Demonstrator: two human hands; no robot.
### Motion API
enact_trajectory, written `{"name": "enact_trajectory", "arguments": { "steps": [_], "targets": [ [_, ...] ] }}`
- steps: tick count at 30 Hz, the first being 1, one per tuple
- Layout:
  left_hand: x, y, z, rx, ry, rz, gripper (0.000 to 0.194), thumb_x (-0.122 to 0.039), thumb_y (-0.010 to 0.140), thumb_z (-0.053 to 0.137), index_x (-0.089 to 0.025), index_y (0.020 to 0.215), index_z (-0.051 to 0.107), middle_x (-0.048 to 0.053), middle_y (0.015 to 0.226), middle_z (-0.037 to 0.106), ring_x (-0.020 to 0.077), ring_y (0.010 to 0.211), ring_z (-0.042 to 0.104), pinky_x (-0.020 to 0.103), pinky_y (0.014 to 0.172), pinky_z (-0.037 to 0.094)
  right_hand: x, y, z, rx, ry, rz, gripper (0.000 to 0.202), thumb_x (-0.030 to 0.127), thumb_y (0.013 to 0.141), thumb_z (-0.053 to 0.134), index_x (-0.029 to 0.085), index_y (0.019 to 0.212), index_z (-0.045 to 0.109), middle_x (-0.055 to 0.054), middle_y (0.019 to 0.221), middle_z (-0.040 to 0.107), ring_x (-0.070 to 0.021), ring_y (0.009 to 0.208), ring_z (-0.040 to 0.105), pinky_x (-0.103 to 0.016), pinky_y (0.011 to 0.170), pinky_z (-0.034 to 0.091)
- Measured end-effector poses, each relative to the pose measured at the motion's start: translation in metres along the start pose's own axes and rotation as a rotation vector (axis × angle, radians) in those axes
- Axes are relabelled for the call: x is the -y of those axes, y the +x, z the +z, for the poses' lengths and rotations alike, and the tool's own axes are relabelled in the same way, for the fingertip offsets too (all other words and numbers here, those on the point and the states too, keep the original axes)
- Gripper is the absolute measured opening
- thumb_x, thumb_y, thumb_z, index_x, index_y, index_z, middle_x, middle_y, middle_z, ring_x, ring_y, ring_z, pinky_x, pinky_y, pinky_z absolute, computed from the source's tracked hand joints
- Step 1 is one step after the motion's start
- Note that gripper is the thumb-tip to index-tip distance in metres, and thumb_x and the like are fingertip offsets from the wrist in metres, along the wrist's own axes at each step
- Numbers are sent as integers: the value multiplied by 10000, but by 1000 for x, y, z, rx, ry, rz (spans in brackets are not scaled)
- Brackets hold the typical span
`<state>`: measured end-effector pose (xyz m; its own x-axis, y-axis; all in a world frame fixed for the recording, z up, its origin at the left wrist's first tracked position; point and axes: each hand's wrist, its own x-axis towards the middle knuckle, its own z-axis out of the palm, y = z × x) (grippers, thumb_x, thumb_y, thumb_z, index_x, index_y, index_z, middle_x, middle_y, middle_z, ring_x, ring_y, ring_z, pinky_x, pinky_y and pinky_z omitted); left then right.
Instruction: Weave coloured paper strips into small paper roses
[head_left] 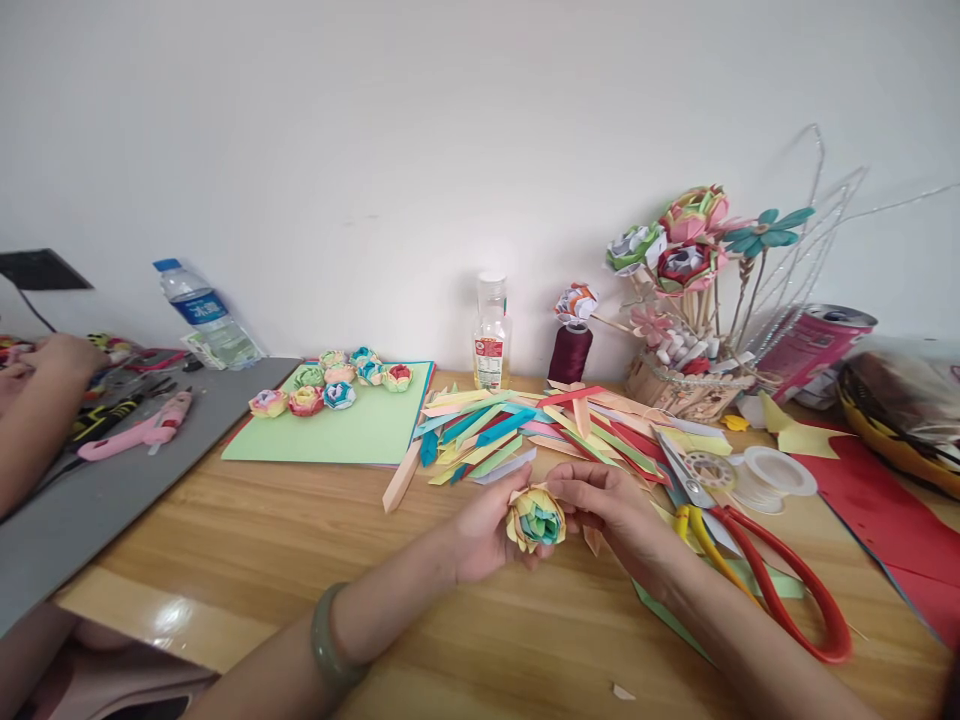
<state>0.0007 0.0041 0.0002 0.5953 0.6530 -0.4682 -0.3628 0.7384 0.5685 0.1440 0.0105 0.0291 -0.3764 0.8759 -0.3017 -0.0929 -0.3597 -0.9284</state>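
A yellow paper flower point(537, 520) with a green and blue centre sits in the fingers of my left hand point(484, 530), over the wooden table. My right hand point(604, 505) is closed in a pinch at the flower's right edge, and its fingertips are partly hidden. Just beyond both hands lies a loose pile of folded paper strips point(487, 430) in many colours. Finished-looking paper flowers point(306, 400) rest in a cluster on green paper sheets point(360, 435) to the left. Red and yellow scissors point(795, 570) lie beside my right forearm.
A glue bottle point(491, 335) and a dark thread spool point(570, 353) stand by the wall. A basket point(686, 390) of paper flowers, a pink can point(817, 345) and a white spool point(776, 472) are right. Left are a water bottle point(206, 315), a pink glue gun point(142, 430) and another person's hand point(67, 355).
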Motion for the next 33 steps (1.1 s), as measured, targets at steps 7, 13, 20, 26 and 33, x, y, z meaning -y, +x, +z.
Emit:
{"name": "enact_trajectory", "arguments": {
  "steps": [7,13,20,26,33],
  "targets": [
    [4,2,-6,86,9,-2,601,-545,851,269,-60,746,609,64,551,592,126,415,559,203,344,380,0,2,-5,79,-1,76,257,349,611,725,131,699,620,19,510,545,-55,425,437,-154,356,231],
    [0,0,-4,148,-95,71,519,-430,893,245,-71,861,617,98,697,659,156,505,625,235,443,472,0,3,-5,3,110,-40,273,322,631,698,139,821,627,37,538,512,-69,449,444,-191,429,363],
    [-6,-4,2,129,-294,202,436,-373,908,270,-90,964,597,100,832,676,172,695,664,227,540,514,-1,0,-9,-182,-299,-443,180,370,747,608,192,768,608,-17,756,623,-165,725,584,-262,626,462],
    [-6,-4,1,68,-368,235,316,-315,900,350,-106,943,584,66,798,678,155,691,657,268,588,538,1,0,-8,-109,-540,-505,250,374,804,550,196,924,678,-68,960,665,-219,887,593,-331,748,466],
    [-5,-3,-2,58,-319,213,303,-317,889,380,-100,990,566,86,814,674,175,749,650,284,611,521,1,3,-14,-82,-568,-488,278,404,805,549,191,891,705,-68,888,688,-210,823,626,-321,732,485]
  ]
}}
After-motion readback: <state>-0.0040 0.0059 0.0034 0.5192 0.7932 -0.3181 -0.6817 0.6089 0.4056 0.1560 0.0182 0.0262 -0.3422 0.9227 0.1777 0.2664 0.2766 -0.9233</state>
